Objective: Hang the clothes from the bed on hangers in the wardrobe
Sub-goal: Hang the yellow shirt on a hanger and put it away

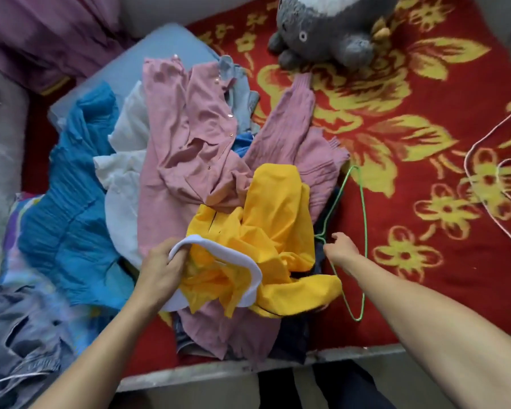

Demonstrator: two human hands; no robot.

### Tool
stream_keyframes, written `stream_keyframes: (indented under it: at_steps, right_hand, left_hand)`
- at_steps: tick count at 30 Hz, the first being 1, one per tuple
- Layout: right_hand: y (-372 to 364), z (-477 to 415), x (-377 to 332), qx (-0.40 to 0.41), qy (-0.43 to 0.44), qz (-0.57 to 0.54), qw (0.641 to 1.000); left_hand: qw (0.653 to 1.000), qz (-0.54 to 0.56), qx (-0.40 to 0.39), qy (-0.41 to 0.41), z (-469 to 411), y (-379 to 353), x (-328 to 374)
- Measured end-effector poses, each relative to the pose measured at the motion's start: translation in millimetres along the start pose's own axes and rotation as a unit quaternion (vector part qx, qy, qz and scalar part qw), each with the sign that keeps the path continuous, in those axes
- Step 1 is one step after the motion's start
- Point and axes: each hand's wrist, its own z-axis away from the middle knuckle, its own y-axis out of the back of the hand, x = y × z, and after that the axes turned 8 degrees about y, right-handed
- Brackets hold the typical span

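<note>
- Left hand [163, 268], nearest: fingers curled round the white collar [219, 250] of the yellow garment [278, 219], gripping it.
- Right hand [341, 249]: fingers bent, pinching the green hanger [365, 231] near its neck; wire frame lying beyond and right of the fingertips on the red floral blanket [410, 98].
- Yellow garment heaped between both sets of fingers, on top of the clothes pile on the bed.
- Just beyond left fingers: pink shirt [189, 137]; left of them, blue pleated garment [71, 202].
- Beyond right fingers: pink knit sweater [292, 119].
- Farthest: grey plush toy [331, 31].
</note>
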Motion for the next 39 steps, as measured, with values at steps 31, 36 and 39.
stream_keyframes:
  at_steps: [31, 36, 39]
  right_hand:
    - [178, 287, -141, 0.046, 0.523, -0.113, 0.844]
    - [172, 302, -142, 0.068, 0.532, -0.151, 0.831]
    - [161, 307, -148, 0.069, 0.543, -0.135, 0.826]
  left_hand:
    - [0.991, 0.093, 0.098, 0.01, 6, 100, 112]
    - [0.985, 0.085, 0.152, 0.009, 12, 131, 103]
    - [0.98, 0.063, 0.186, 0.009, 22, 147, 102]
